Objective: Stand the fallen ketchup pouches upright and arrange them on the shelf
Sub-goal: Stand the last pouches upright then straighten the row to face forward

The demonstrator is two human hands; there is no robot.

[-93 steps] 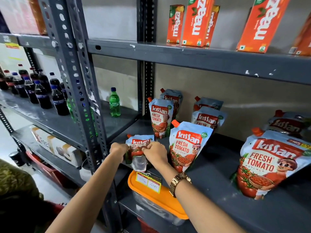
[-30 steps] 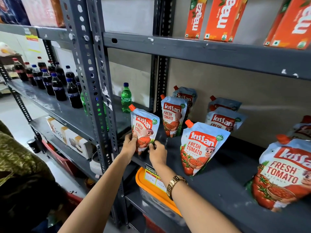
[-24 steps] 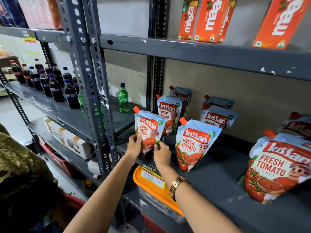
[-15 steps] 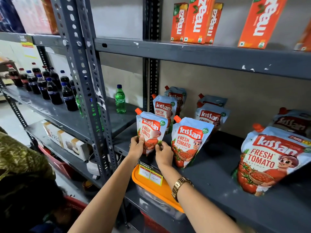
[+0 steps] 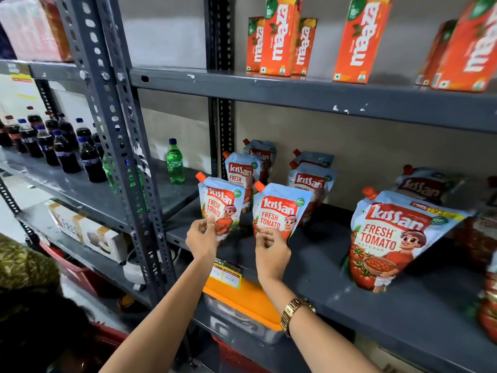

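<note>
Nearest, both hands reach up to the front edge of the grey shelf point(image 5: 309, 267). The left hand point(image 5: 201, 238) pinches the lower edge of the left front pouch point(image 5: 222, 204) between thumb and curled fingers. The right hand point(image 5: 271, 251) is loosely curled, its fingertips on the bottom of the right front pouch point(image 5: 279, 211); whether it truly grips or only steadies is hard to tell.

Each pouch stands just above and beyond its own hand, long axis near vertical, orange spout at the upper left corner, printed face turned toward the person. The two stand side by side, close but apart, the left one tilted slightly.

Past the fingertips, more small pouches point(image 5: 242, 173) stand in rows toward the back wall. Well off to the right of the right hand, a large pouch point(image 5: 390, 238) leans over to the right, its long axis slanted, and behind it another large pouch point(image 5: 427, 184) lies flat. By my reading these are the next work, and the right hand is the nearer one to them.
</note>
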